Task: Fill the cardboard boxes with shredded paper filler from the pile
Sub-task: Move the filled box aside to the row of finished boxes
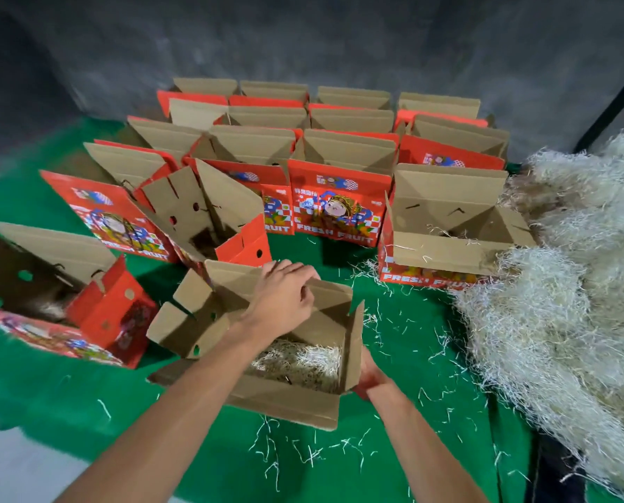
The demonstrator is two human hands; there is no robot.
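A green cloth point(394, 448) covers the surface, and its near left edge shows where grey floor begins; bare green lies open in front of the nearest box and between it and the pile, dotted with loose strands. The pile of shredded paper point(564, 285) heaps along the right edge, pale and stringy, spilling toward the near right corner. Rows of red printed boxes point(334, 212) with raised brown flaps fill the far middle of the cloth, close together, and one box point(59, 295) lies tipped near the left edge. The nearest box point(285, 401) sits at the near middle, flaps open, a shallow layer of filler point(299, 361) on its bottom. Another open box point(444, 230) stands just beside the pile, a few strands inside. The left hand point(285, 292) reaches across the nearest box and curls its fingers over the far flap's edge. The right hand point(372, 375) grips the box's right side flap from outside, mostly hidden behind it.
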